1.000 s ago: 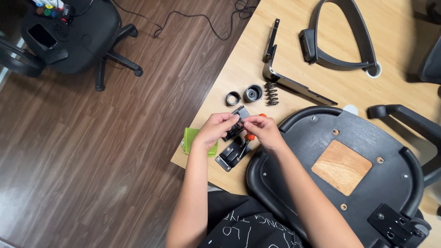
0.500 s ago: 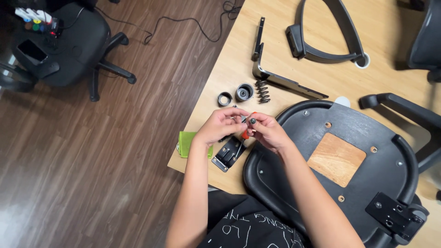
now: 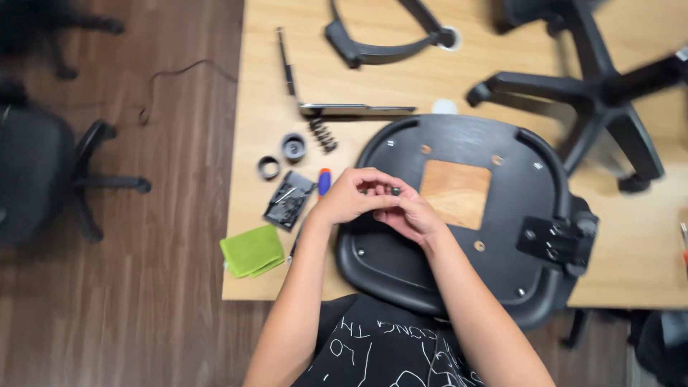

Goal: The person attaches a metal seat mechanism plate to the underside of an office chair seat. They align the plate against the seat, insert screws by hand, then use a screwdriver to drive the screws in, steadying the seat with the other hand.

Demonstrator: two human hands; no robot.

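A small dark bolt [image 3: 395, 191] sits pinched between the fingertips of both hands, above the left edge of the upturned black chair seat [image 3: 459, 272]. The left hand [image 3: 349, 197] curls over it from the left, fingers bent and closed on the piece; the right hand [image 3: 407, 215] meets it from below, its fingertips closed on the same piece. The bolt is too small to make out further.

The chair seat lies underside up on the light wooden table [image 3: 258, 107], with a bare plywood square [image 3: 456, 193] at its middle and a black mounting bracket [image 3: 555, 240] on its right side. Just left of the seat lie a screwdriver with an orange and blue handle [image 3: 324, 180] and a clear packet of hardware [image 3: 289, 200]. Farther left of the seat, near the table's front edge, is a folded green cloth [image 3: 251, 251]. Beyond the packet, away from the seat, rest a black ring [image 3: 269, 167], a black cap [image 3: 293, 146] and a coil spring [image 3: 322, 134]. Behind the seat lie a flat metal lever [image 3: 356, 109] and a curved black armrest [image 3: 380, 50]; a five-star chair base [image 3: 588, 86] stands at its far right.
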